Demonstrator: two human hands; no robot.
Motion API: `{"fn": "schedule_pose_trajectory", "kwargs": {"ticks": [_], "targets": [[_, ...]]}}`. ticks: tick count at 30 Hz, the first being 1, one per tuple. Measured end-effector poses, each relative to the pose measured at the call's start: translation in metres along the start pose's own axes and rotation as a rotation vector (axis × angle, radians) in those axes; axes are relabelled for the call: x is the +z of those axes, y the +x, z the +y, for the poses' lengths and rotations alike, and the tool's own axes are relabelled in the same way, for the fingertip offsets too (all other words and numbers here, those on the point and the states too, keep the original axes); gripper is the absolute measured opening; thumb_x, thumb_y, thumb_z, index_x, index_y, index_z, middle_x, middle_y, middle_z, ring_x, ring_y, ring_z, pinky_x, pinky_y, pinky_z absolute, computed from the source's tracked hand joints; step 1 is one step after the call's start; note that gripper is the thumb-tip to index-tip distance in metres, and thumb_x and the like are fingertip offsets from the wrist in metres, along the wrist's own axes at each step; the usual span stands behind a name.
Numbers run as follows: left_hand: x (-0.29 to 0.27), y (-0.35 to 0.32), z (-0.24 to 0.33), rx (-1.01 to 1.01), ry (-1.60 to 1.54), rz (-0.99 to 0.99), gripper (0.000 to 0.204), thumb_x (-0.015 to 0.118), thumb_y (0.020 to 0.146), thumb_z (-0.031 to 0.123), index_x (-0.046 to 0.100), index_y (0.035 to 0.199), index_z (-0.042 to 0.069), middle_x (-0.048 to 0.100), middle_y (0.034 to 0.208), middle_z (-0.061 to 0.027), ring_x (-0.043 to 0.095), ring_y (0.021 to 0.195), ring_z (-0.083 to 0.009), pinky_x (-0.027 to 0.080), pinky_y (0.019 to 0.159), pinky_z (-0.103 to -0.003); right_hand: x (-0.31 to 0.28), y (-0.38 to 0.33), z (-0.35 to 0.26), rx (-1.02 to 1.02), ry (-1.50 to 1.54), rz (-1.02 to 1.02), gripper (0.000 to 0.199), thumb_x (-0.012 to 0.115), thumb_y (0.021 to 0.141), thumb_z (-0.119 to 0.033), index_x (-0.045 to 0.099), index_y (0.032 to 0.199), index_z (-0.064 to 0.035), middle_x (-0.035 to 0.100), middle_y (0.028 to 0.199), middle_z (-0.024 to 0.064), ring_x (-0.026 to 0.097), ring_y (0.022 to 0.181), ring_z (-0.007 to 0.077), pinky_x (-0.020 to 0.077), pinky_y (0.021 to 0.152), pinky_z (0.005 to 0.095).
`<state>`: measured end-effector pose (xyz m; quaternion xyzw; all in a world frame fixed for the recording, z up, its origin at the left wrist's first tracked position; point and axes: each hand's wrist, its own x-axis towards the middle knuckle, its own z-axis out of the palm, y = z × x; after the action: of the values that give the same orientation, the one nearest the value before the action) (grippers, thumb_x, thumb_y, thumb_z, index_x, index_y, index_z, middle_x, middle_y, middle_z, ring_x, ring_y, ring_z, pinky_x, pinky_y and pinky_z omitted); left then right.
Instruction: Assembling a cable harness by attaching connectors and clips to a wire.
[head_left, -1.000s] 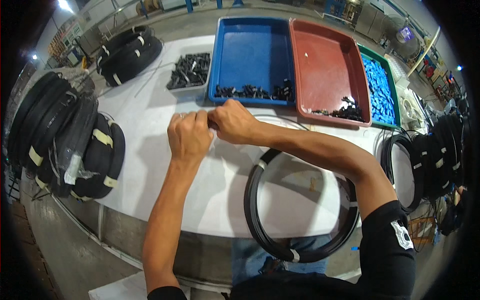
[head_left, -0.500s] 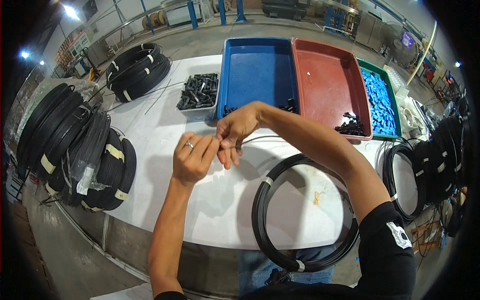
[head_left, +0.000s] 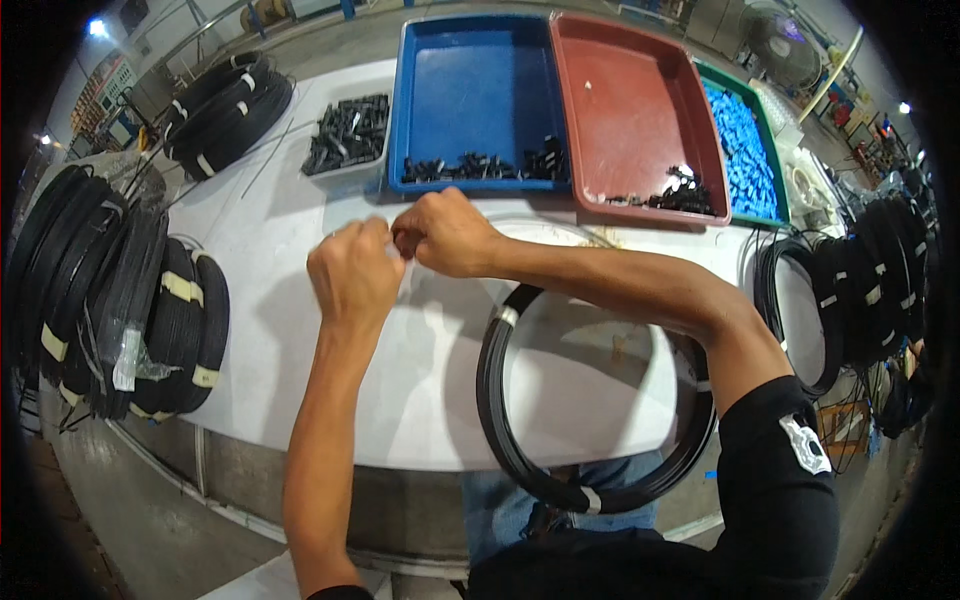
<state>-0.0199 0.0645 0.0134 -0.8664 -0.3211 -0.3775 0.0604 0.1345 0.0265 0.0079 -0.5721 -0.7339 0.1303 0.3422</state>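
Over the white table point(head_left: 420, 410), my left hand point(head_left: 355, 268) is closed, fingertips meeting those of my right hand point(head_left: 448, 235). What the left fingers pinch is too small and blurred to make out. My right hand is also closed, its wrist bent toward the left one. A thin strand, blurred now, arcs away to the right behind that wrist; half a second ago it showed as a black cable in the right fingers. Below my right forearm lies a taped coil of black cable point(head_left: 493, 400), its near part overhanging the table's front edge above my legs.
Beyond my hands stand a bin of black clips point(head_left: 348, 132), a blue tray point(head_left: 480, 90) and a red tray point(head_left: 640, 120) with black parts, and a green tray point(head_left: 783, 190) of blue pieces. Cable coils point(head_left: 70, 270) crowd the left; more coils point(head_left: 870, 280) stand right.
The view has shifted, so trays and coils sit higher and further left. My hands stay together; the right one has turned, back of the hand up, and its fingers have curled in.
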Motion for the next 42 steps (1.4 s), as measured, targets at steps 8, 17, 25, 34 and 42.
{"fn": "schedule_pose_trajectory", "kwargs": {"ticks": [8,17,25,34,42], "targets": [[-0.01,0.009,0.004,-0.153,-0.029,-0.125,0.001,0.069,0.072,0.004,0.069,0.073,0.004,0.067,0.069,-0.0138,0.065,0.067,-0.0342,0.049,0.063,-0.042,-0.028,0.004,0.007,-0.075,-0.182,-0.212,0.022,0.065,0.078,-0.007,0.073,0.099,-0.0038,0.072,0.085,0.017,0.069,0.081,0.0338,0.0529,0.074,0.0414],[-0.01,-0.008,-0.017,0.456,0.049,0.267,0.014,0.065,0.063,-0.006,0.063,0.071,0.005,0.064,0.069,-0.002,0.06,0.061,-0.0209,0.045,0.061,-0.033,-0.028,0.038,0.013,0.083,0.473,-0.815,0.024,0.049,0.096,-0.01,0.068,0.089,0.0028,0.075,0.087,0.0071,0.073,0.08,0.0156,0.0536,0.072,0.0307],[-0.02,-0.003,0.016,-0.482,-0.056,-0.322,0.006,0.064,0.075,0.005,0.069,0.072,0.004,0.067,0.068,-0.0161,0.064,0.061,-0.036,0.049,0.058,-0.046,0.012,-0.018,-0.012,-0.11,-0.421,0.044,0.013,0.065,0.065,-0.005,0.071,0.077,-0.0066,0.069,0.07,0.0126,0.068,0.069,0.0347,0.0535,0.062,0.0441],[-0.007,-0.02,0.001,0.276,0.021,0.227,0.015,0.068,0.068,-0.004,0.066,0.077,0.008,0.065,0.07,-0.0047,0.062,0.061,-0.0242,0.047,0.06,-0.035,-0.035,0.021,0.005,-0.057,0.342,-0.604,0.016,0.066,0.084,-0.011,0.075,0.09,0.001,0.074,0.078,0.0093,0.07,0.064,0.0188,0.0544,0.064,0.0338],[-0.022,-0.005,0.008,-0.672,-0.175,-0.431,0.013,0.065,0.076,0.011,0.077,0.078,0.006,0.068,0.071,-0.0215,0.066,0.069,-0.0371,0.053,0.07,-0.045,0.012,-0.02,-0.02,-0.071,-0.283,0.015,0.011,0.075,0.067,-0.008,0.072,0.078,-0.0051,0.069,0.073,0.0155,0.068,0.072,0.0363,0.0544,0.068,0.0442]]}}
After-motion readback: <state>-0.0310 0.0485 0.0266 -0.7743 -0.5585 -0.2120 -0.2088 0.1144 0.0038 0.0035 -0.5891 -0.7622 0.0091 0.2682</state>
